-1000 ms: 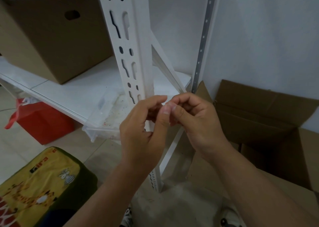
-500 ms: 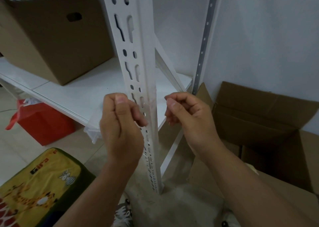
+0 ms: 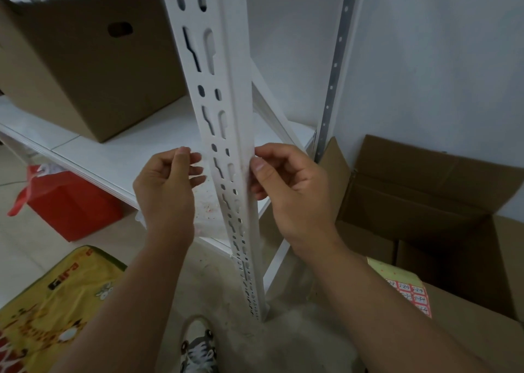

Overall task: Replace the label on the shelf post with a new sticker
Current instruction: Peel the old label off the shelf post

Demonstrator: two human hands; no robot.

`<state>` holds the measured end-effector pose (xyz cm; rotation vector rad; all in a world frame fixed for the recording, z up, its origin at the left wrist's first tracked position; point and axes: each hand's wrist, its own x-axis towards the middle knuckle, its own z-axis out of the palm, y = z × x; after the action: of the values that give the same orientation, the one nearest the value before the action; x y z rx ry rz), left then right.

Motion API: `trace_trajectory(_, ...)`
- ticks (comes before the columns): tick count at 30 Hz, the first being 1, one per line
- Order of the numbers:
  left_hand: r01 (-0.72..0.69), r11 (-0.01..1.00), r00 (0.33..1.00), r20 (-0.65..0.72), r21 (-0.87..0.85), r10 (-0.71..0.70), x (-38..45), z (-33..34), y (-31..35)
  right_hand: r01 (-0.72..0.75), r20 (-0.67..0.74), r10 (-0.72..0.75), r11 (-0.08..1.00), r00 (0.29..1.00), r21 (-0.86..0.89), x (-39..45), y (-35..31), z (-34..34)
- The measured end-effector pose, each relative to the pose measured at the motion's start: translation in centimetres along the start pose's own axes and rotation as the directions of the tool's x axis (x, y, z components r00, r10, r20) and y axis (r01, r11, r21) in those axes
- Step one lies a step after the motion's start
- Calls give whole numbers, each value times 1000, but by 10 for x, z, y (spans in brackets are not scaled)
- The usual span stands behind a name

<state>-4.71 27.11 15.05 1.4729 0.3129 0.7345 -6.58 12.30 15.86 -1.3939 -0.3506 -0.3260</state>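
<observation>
Both hands are raised on either side of the white shelf post [image 3: 226, 134]. On the left of the post, the left hand [image 3: 167, 185] is held just beside it without touching, its fingers curled inward with the thumb laid against the forefinger; whether anything is pinched there cannot be told. On the right, the right hand [image 3: 286, 185] is set against the post's front corner, the thumb pressed to the edge and the other fingers curled behind it; a label under the thumb cannot be made out.

Nearest of all, a patterned shoe [image 3: 198, 350] is seen on the concrete floor at the bottom edge, with a yellow printed cushion [image 3: 54, 301] to its left. At the lower right, a sheet of red and white stickers [image 3: 414, 296] is laid on a closed cardboard box [image 3: 465, 341], well apart from both hands.

Behind the hands, a clear plastic bag [image 3: 207, 213] hangs at the edge of the white shelf [image 3: 119, 157]. A red bag [image 3: 68, 205] is placed on the floor beneath the shelf. Farther back, a brown box with a hand hole [image 3: 85, 69] rests on the shelf, and an open cardboard box [image 3: 419, 191] stands by the wall at the right.
</observation>
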Motion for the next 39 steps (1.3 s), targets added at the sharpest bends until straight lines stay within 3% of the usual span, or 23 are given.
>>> trace_trajectory(4,89,995,996,22,-36,-88,1,3,-4,-18,0,18,998,1000,54,1,-2,-1)
trace_trajectory(12,153,983,987,39,103,-157,10,9,-17,-35,53,33,999,998,37,7,-7,-5)
trace_trajectory(17,152,967,984,56,204,-167,14,13,-24,52,78,-41,986,996,-156,10,-5,-2)
trace_trajectory(24,47,939,971,204,340,-122,12,14,-30,227,97,-206,910,974,-348,5,-3,5)
trace_trajectory(30,28,909,963,233,416,-136,14,15,-40,34,53,-25,986,998,-164,-1,0,4)
trace_trajectory(34,-22,831,968,220,556,-121,17,11,-40,65,75,-53,982,996,-177,1,-1,3)
trace_trajectory(39,23,674,967,154,738,-202,16,4,-28,184,32,-183,946,983,-267,2,2,6)
